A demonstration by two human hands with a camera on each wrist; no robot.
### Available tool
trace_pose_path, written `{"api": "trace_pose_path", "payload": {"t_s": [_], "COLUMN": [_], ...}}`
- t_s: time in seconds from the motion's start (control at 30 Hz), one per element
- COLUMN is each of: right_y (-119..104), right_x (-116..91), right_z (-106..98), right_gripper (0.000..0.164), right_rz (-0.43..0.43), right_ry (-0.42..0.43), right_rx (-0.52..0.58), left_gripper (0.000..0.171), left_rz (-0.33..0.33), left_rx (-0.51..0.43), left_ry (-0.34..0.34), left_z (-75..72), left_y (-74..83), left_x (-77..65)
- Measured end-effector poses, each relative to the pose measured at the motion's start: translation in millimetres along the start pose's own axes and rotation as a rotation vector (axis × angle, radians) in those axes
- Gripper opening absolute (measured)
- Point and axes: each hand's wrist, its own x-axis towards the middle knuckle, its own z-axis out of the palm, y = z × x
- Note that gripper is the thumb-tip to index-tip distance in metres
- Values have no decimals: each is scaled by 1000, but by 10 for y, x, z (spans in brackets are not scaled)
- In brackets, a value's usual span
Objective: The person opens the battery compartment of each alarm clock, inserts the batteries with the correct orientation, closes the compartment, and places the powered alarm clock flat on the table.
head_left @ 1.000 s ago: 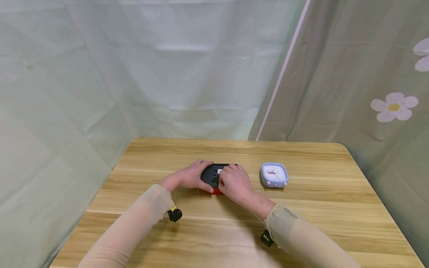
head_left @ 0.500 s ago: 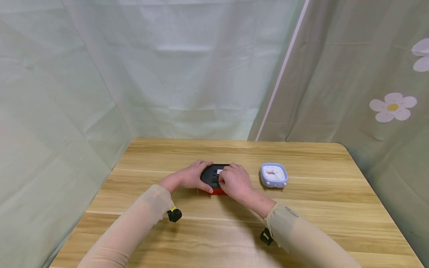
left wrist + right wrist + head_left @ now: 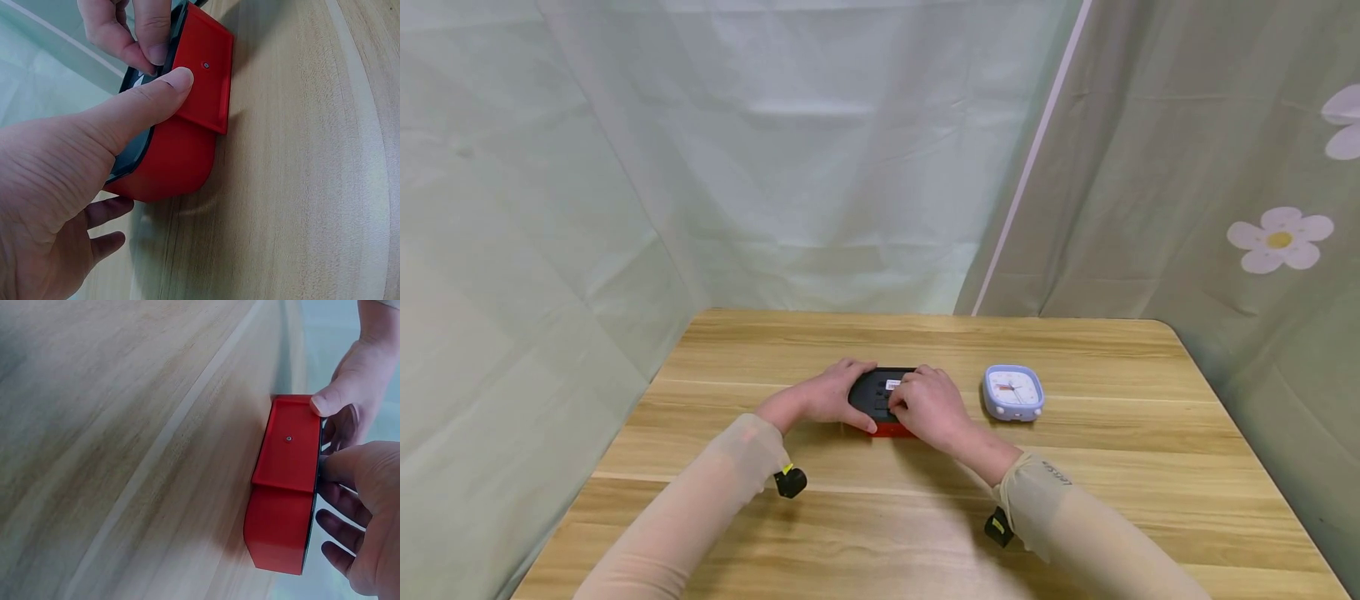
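Observation:
A red box-shaped device lies on the table with its black panel facing up; a small white label is on that panel. My left hand grips the device's left end, thumb on the near red side and fingers at the far edge. My right hand is over the panel's right part, thumb and index fingertips close together at a small rectangular outline. In the left wrist view, the right fingertips meet at the panel's edge; I cannot tell whether they pinch something. A screw shows on the red side.
A light blue alarm clock with a white dial lies face up to the right of the right hand. The wooden table ends at hanging curtains behind and on both sides. Small black wrist cameras hang under the sleeves.
The right fingertips have shifted slightly on the panel, showing more of the label. The small dark piece beside them stands out less than before. The left hand and the device stay in place.

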Motion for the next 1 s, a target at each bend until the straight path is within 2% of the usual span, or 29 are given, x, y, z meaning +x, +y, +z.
{"api": "trace_pose_path", "payload": {"t_s": [1.0], "right_y": [44], "right_x": [62], "right_z": [-31], "right_gripper": [8], "right_rz": [-41], "right_ry": [-18], "right_rx": [12], "left_gripper": [114], "left_rz": [1], "left_rx": [-18], "left_ry": [0], "left_z": [-9], "left_y": [24], "left_x": [-16]}}
